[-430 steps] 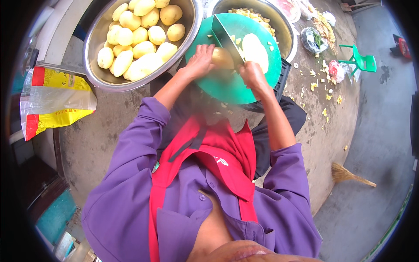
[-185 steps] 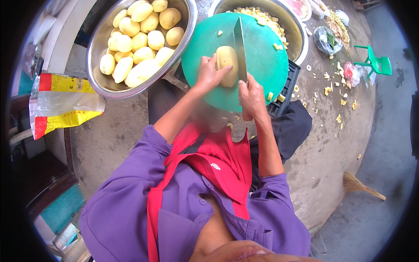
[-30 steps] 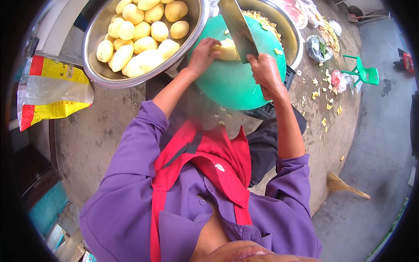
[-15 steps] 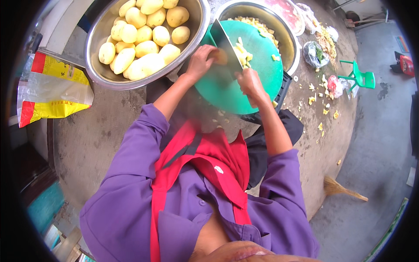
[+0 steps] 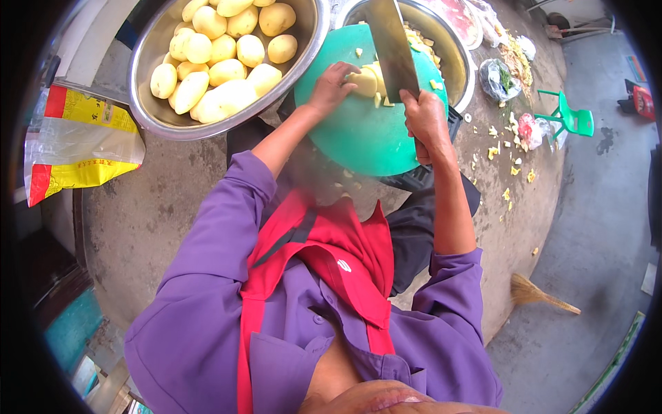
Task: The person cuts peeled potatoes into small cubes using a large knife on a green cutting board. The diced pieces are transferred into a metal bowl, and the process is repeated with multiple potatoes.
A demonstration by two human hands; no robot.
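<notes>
My right hand (image 5: pixel 425 121) is wrapped round the handle of a broad cleaver (image 5: pixel 392 48), its blade raised and tilted over a round green cutting board (image 5: pixel 358 141). Left of the blade, the fingers of my left hand (image 5: pixel 332 88) curl against a peeled potato (image 5: pixel 363 82) on the board. Pale cut pieces lie beside the potato, partly hidden by the blade. Just beyond the board sits a metal basin (image 5: pixel 471 77) holding chopped potato (image 5: pixel 422 47). A larger metal basin (image 5: pixel 143 114) of whole peeled potatoes (image 5: pixel 227 72) stands to the left.
A red-yellow plastic sack (image 5: pixel 89 141) hangs at the far left. On the floor at right are potato scraps (image 5: pixel 507 155), a plastic bag with greens (image 5: pixel 501 81), a small green chair (image 5: pixel 571 116) and a straw broom (image 5: pixel 541 295). A dark crate (image 5: pixel 454 121) shows under the board.
My right hand has moved the cleaver rightward and up. The cut pieces by the blade have left that spot. The potato, blurred at my left hand before, now rests on the board.
</notes>
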